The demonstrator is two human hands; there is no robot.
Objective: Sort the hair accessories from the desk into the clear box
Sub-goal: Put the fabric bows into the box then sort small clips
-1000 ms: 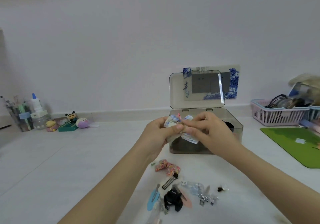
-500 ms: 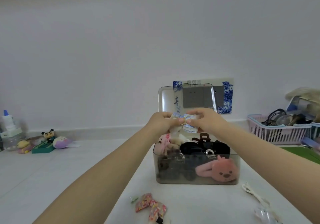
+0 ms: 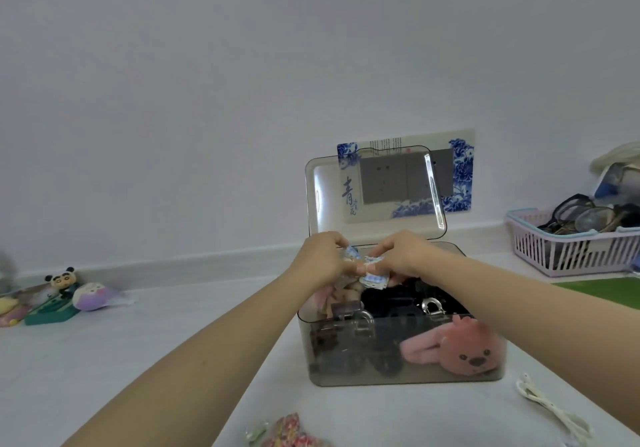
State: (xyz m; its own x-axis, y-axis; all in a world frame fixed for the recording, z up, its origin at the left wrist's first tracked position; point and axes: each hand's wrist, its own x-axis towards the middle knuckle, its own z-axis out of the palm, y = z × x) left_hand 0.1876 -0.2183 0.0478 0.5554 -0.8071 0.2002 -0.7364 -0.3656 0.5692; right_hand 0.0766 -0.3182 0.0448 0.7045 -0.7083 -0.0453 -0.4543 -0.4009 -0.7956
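1. Hair accessory in hand: one small blue-and-white fabric bow (image 3: pixel 372 277), held above the open top of the clear box (image 3: pixel 405 370), toward its back-left part.
2. Left hand (image 3: pixel 320 259): fingers curled, pinching the bow's left end. Right hand (image 3: pixel 398 254): fingers curled, pinching the right end. Both hands grip the same piece; neither is wide.
3. Box: lid (image 3: pixel 374 193) stands upright at the back. Contents seen through the wall and top: one pink plush piece (image 3: pixel 464 349) at front right, dark scrunchies and claw clips in a heap; exact count of the dark items cannot be told.
4. Step, as judged: placing this bow into the box, at the point just before release.
5. Next move calls for: lowering the bow onto the pile, then loosening both pinches so it drops clear of the rim. The box looks fairly full, so a free spot at back left seems the likely target.
6. Left on the desk (image 3: pixel 121 360), in view: one floral patterned bow (image 3: pixel 294 434) at the bottom edge, one small clear piece (image 3: pixel 256 433) just beside it, one white cord (image 3: pixel 550 408) at right. Any others lie out of frame.
7. Elsewhere: one pink basket (image 3: pixel 568 252) holding glasses; small figurines (image 3: pixel 65 294) at far left.
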